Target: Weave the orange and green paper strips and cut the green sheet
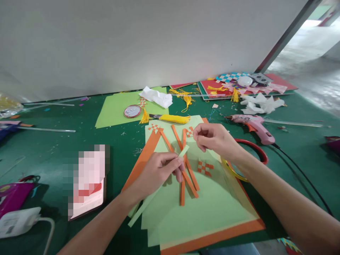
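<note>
My left hand (pixel 168 164) pinches a pale green paper strip (pixel 150 204), which slants from its fingertips down past the wrist. Beneath that hand, several orange paper strips (pixel 191 174) lie crossed on a stack of pale green paper sheets (pixel 212 212). My right hand (pixel 214 139) hovers to the right with its fingers curled and closed; whether anything is in them cannot be made out. Close to it lie a small orange-and-white woven paper piece (pixel 205 167) and another woven piece (pixel 189 132). Orange paper (pixel 142 166) shows under the green sheets.
A yellow utility knife (pixel 174 119) lies behind the sheets. At right are a pink glue gun (pixel 253 126) with a trailing cord, a red tape roll (pixel 255 150) and a yellow tape roll (pixel 235 173). A phone (pixel 89 184) and a white charger (pixel 20 222) lie at left.
</note>
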`<action>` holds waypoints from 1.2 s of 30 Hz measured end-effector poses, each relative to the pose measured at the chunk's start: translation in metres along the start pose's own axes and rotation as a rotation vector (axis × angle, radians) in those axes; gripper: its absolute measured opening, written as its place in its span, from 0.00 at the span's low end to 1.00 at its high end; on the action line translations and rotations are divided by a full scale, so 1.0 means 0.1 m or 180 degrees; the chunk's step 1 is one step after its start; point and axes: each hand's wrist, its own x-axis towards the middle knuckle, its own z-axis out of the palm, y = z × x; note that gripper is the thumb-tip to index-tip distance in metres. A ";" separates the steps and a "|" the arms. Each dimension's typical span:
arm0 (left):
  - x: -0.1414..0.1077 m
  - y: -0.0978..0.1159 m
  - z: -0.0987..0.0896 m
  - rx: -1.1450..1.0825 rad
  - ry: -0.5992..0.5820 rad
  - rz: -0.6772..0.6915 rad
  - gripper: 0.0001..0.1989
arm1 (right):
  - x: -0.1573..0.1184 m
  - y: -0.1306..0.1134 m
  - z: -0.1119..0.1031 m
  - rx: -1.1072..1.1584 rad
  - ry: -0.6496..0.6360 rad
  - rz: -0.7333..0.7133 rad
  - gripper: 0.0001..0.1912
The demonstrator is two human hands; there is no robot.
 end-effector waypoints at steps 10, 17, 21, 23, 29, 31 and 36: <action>0.02 0.00 0.01 0.0261 0.0036 -0.0035 0.19 | -0.05 0.05 0.26 0.1052 -0.0452 0.0534 0.11; 0.02 -0.01 0.02 0.0287 0.0004 -0.0035 0.19 | -0.06 0.08 0.27 0.1184 -0.0521 0.0470 0.12; 0.02 0.00 0.03 0.0405 -0.0011 -0.0044 0.19 | -0.07 0.07 0.26 0.0996 -0.0415 0.0414 0.12; 0.02 -0.01 0.03 0.0472 0.0034 -0.0035 0.19 | -0.07 0.07 0.26 0.0960 -0.0428 0.0389 0.13; 0.02 -0.03 0.02 0.0635 0.0258 0.0150 0.18 | -0.07 0.08 0.28 0.0977 -0.0493 0.0299 0.15; 0.02 -0.03 0.02 0.0612 0.0223 0.0171 0.17 | -0.08 0.08 0.28 0.1010 -0.0531 0.0253 0.15; 0.01 -0.03 0.02 0.0535 0.0135 0.0218 0.15 | -0.08 0.09 0.28 0.1136 -0.0583 0.0204 0.15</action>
